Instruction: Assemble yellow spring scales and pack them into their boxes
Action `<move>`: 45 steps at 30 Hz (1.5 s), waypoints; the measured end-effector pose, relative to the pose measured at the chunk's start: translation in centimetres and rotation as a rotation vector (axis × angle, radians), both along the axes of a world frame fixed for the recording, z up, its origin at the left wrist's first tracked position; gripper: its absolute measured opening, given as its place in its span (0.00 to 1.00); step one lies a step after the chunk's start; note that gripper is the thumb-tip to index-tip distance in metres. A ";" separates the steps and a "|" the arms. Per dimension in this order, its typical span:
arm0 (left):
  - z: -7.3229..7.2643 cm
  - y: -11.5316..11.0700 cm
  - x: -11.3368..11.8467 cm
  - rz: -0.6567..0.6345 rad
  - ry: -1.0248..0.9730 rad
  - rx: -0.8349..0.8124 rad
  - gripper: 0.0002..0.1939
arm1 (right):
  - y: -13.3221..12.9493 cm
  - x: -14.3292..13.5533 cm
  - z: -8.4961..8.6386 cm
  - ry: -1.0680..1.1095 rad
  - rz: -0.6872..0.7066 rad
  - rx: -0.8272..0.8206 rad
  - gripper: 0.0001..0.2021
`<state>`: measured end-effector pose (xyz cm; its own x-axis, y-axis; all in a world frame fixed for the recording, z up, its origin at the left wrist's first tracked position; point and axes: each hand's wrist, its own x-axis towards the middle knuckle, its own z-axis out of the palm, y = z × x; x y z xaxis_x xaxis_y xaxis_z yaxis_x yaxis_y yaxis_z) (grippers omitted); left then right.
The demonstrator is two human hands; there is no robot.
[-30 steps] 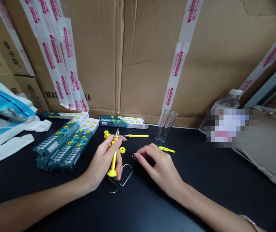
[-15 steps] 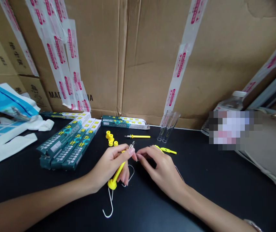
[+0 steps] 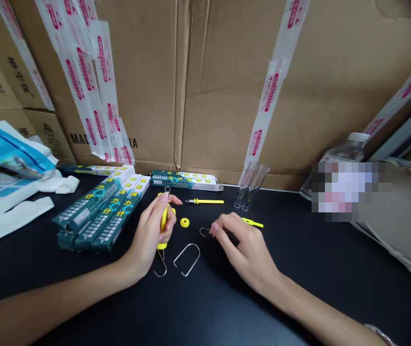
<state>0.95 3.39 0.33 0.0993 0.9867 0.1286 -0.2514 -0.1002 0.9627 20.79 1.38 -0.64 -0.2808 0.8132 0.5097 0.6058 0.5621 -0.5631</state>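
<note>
Currently left hand [image 3: 150, 231] closed round yellow plastic rod [image 3: 164, 220], beyond-left of U-shaped silver wire [image 3: 191, 244], likely for steadiness; right hand [image 3: 246, 245] pinches thin silver hook [image 3: 202, 228], beyond-right of that wire, likely for precision.

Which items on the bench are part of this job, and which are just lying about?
Likely job parts:
yellow rod in the left hand
wire hook at the right hand
wire loop
yellow ring
clear tubes
green-and-white boxes, probably packaging

Seemingly just lying about:
bottle
beige bag
blue packet
</note>
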 end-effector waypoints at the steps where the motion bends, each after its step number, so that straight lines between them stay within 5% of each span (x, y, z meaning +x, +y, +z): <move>1: 0.0 0.0 0.0 0.008 -0.001 0.003 0.16 | 0.0 0.3 0.3 0.010 -0.012 0.017 0.14; 9: -0.1 -0.1 0.2 -0.049 0.130 -0.036 0.14 | 1.4 4.1 3.3 -0.032 -0.284 0.134 0.12; 14: 0.1 -0.8 0.2 -0.151 0.231 -0.002 0.17 | 2.9 5.5 1.4 -0.385 -0.356 -0.006 0.10; 20: 0.3 -1.5 0.2 -0.183 0.356 0.127 0.12 | 3.4 5.1 -0.6 -0.466 -0.353 -0.079 0.08; 28: -0.4 -1.3 0.1 -0.205 0.325 0.139 0.11 | 3.2 4.6 0.3 -0.223 -0.334 -0.075 0.04; 35: -0.2 -1.2 0.2 -0.254 0.348 0.115 0.14 | -0.3 0.6 1.1 0.293 -0.029 -0.186 0.08; 39: 0.0 -1.4 0.3 -0.266 0.357 0.118 0.14 | -1.9 -1.2 0.2 0.335 0.061 -0.208 0.07; 45: 0.1 -1.5 0.4 -0.258 0.420 0.134 0.12 | -1.8 -1.1 -0.3 0.292 0.018 -0.101 0.08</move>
